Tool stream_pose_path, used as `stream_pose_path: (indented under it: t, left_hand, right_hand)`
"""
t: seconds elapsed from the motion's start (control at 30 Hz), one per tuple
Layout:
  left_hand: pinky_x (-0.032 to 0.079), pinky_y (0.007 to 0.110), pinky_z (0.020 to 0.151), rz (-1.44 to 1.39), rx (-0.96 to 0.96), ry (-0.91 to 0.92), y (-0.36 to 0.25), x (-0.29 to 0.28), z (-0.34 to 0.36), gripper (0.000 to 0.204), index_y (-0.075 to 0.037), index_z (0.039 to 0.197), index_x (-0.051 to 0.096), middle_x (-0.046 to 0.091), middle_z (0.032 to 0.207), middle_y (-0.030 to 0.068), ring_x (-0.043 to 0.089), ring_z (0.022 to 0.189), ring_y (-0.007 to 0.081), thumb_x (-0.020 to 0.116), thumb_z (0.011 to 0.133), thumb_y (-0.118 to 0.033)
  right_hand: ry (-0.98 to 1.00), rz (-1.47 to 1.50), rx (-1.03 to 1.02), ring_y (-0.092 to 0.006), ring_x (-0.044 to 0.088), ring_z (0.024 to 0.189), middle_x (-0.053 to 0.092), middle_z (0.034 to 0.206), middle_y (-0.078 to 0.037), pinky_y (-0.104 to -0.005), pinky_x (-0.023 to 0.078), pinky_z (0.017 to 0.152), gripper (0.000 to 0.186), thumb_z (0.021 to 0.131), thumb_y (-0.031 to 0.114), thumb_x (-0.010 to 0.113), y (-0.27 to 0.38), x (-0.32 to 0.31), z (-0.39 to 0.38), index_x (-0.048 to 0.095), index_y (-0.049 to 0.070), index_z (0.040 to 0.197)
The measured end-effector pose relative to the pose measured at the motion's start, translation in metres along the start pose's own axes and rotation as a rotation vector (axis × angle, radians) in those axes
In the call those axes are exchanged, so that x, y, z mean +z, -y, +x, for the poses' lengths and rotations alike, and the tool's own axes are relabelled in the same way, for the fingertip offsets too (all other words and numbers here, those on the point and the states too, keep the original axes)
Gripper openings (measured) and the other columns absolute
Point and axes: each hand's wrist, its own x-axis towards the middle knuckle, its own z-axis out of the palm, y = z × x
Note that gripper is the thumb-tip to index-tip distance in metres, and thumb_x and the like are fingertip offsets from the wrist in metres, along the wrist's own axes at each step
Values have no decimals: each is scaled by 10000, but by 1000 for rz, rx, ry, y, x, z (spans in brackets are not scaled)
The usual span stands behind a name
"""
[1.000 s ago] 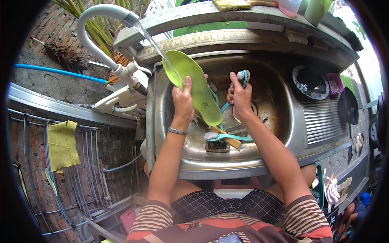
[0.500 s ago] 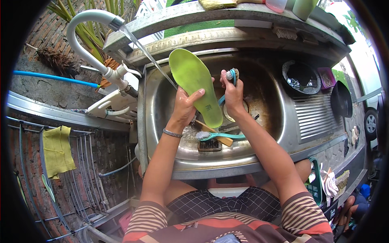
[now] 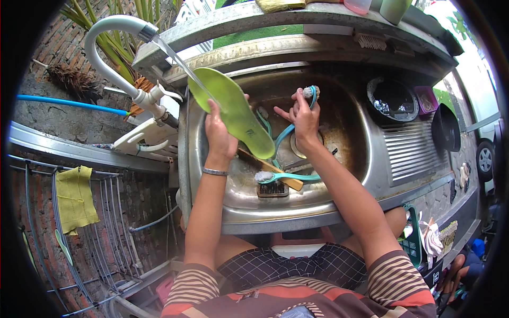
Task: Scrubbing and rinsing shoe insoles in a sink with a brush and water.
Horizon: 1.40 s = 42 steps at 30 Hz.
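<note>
Below the insole (image 3: pixel 233 114), a teal brush (image 3: pixel 297 176) (white-bristled) overlies a wooden handle (image 3: pixel 295 184).

A green insole (image 3: pixel 236 117) slants over the sink (image 3: pixel 347 124), a blue brush (image 3: pixel 312 94) beside it.

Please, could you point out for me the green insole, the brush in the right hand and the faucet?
Green insole (image 3: pixel 234 116), head view: middle of its face.
Held brush (image 3: pixel 308 93), head view: its pale bristles.
Faucet (image 3: pixel 91 52), head view: its curved white neck.

Holds green insole (image 3: pixel 243 119) in left hand (image 3: pixel 220 135) under faucet stream (image 3: pixel 176 57), grips blue-handled brush (image 3: pixel 310 94) in right hand (image 3: pixel 306 126), over steel sink (image 3: pixel 297 212)
</note>
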Motion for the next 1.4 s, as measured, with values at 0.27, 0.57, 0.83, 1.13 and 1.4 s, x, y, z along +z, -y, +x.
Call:
stream_pose_path:
  t: [0.27, 0.57, 0.83, 1.13, 1.4]
  left_hand:
    - [603, 396, 908, 25, 49, 22, -10, -14, 3, 407, 6, 1375, 549, 682, 1287, 212, 707, 1074, 279, 471, 1115, -297]
    - [594, 376, 949, 70, 43, 67, -7, 5, -4, 346, -2, 1382, 541, 661, 1327, 238, 694, 1131, 251, 573, 1042, -60]
    - [574, 390, 984, 28, 72, 59, -7, 4, -1, 334, 5, 1378, 535, 661, 1321, 236, 668, 1201, 278, 566, 1056, -78]
    - [485, 432, 1126, 52, 129, -43, -10, -24, 7, 434, 28, 1447, 481, 594, 1432, 221, 595, 1311, 298, 523, 1015, 11]
    - [435, 457, 1179, -8, 226, -35, -25, -19, 5, 538, 9, 1521, 412, 548, 1487, 219, 542, 1380, 316, 513, 993, 18]
  right_hand:
    - [62, -320, -44, -155, 676, 635, 591, 689, -21, -288, 477, 636, 330, 1039, 293, 610, -10, -9, 4, 640, 31, 840]
    - [298, -417, -89, -158, 643, 911, 750, 963, -86, -330, 486, 872, 320, 1027, 260, 626, -19, -1, -5, 775, -22, 1030]
    - [401, -357, 13, -179, 676, 949, 758, 994, -109, -340, 501, 916, 345, 1032, 262, 618, -22, 0, -6, 749, -54, 1076]
    - [485, -378, 239, -163, 692, 838, 749, 934, -111, -328, 535, 786, 352, 1055, 286, 584, -10, 5, -13, 714, -39, 1097]
    - [505, -515, 196, -113, 642, 717, 723, 838, -31, -304, 519, 672, 310, 1046, 313, 631, -16, 3, -11, 734, 21, 1040]
